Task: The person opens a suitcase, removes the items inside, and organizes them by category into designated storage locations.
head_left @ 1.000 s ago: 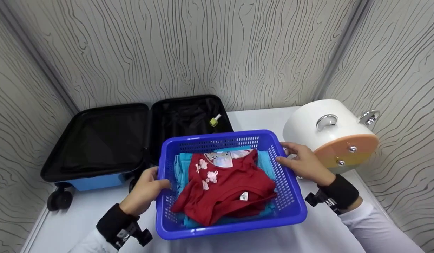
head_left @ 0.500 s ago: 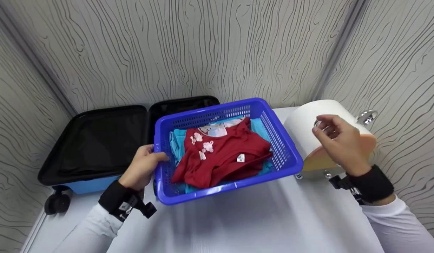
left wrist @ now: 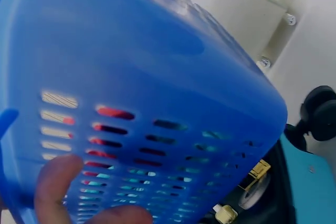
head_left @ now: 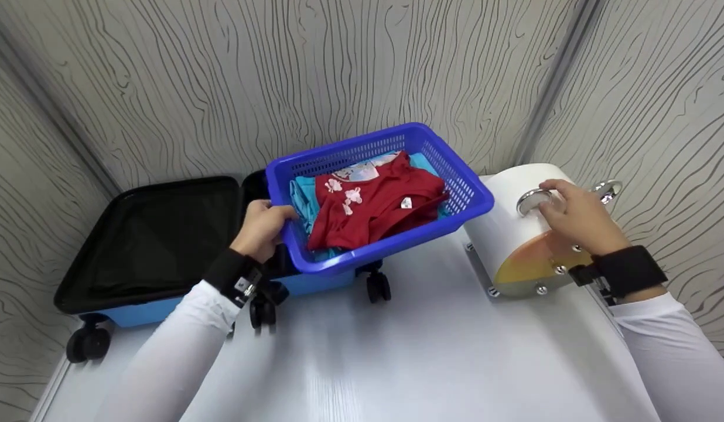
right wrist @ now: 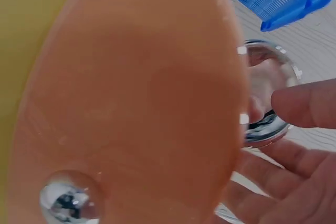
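My left hand [head_left: 261, 230] grips the left rim of a blue plastic basket [head_left: 362, 254], held raised and tilted over the right half of an open suitcase [head_left: 163, 234]. In the left wrist view, fingers [left wrist: 55, 187] lie against its perforated wall. A folded red top [head_left: 368, 205] with pink flower shapes lies in the basket over light-blue clothing [head_left: 305, 199]. To the right, my right hand [head_left: 581, 220] pinches a chrome ring handle [head_left: 523, 203] on a white half-round case [head_left: 494, 234] with a rainbow-striped end. The right wrist view shows the thumb [right wrist: 307, 103] at the ring.
The suitcase's black wheels [head_left: 378, 287] stick out toward the front. A second chrome handle [head_left: 607, 189] stands on the case's far side. Behind everything rises a wood-grain patterned wall [head_left: 315, 76]. A small yellow-green bottle [left wrist: 226, 214] lies in the suitcase.
The right hand has let go of the basket and moved right to the case's handle. The left hand has carried the basket up and back, tilting it.
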Demonstrator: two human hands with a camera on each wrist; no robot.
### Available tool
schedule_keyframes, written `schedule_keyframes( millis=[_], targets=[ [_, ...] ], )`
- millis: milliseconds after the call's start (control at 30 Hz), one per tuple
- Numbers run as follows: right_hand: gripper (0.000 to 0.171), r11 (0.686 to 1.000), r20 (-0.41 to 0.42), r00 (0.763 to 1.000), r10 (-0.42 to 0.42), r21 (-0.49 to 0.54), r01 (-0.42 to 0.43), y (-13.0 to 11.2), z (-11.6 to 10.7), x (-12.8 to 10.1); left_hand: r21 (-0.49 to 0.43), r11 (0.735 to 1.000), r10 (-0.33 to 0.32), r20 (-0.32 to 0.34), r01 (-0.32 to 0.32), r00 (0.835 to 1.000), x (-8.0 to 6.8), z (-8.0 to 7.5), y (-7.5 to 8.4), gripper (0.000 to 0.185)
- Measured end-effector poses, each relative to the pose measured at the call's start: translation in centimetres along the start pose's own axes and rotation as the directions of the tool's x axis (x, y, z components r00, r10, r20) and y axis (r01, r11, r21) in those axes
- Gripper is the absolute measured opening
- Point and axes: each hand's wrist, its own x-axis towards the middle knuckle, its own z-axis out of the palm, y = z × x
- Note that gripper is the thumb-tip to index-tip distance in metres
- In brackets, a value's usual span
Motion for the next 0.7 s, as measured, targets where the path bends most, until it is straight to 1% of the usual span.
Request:
schedule_keyframes(
  millis=[67,167,300,400,500,567,700],
  targets=[
    [0.036,1.0,0.005,1.0,-0.014,-0.013,0.014,-0.3,0.8,-1.3,-0.002,1.0,0.007,-0.001,-0.007,1.0,-0.1,0.0,0.0,0.032],
    [0.028,1.0,-0.008,1.0,-0.018,-0.001,0.018,-1.2,1.9,-3.5,-0.013,1.0,0.011,-0.003,-0.011,1.0,-0.3,0.0,-0.1,0.031],
    [0.024,1.0,-0.051,0.999,-0.008,-0.005,0.007,-2.8,3.5,-6.7,-0.03,0.999,0.015,-0.012,-0.015,1.0,-0.4,0.1,-0.2,0.03],
    [0.023,0.999,-0.064,0.998,-0.024,-0.036,0.022,-3.4,3.5,-7.5,-0.055,0.998,0.015,-0.034,-0.017,0.999,0.3,1.6,0.1,0.025],
    [0.021,0.997,-0.067,0.997,-0.043,-0.062,0.039,-4.2,3.6,-8.6,-0.061,0.998,0.024,-0.055,-0.028,0.998,1.0,3.0,0.3,0.018],
    [0.019,0.996,-0.068,0.996,-0.059,-0.075,0.054,-5.1,3.7,-9.4,-0.055,0.998,0.037,-0.068,-0.041,0.997,1.4,4.0,0.2,0.014],
    [0.016,0.99,-0.079,0.991,-0.109,-0.102,0.101,-7.1,4.2,-11.1,-0.042,0.997,0.058,-0.087,-0.062,0.995,2.4,6.0,-0.3,0.014]
  ],
)
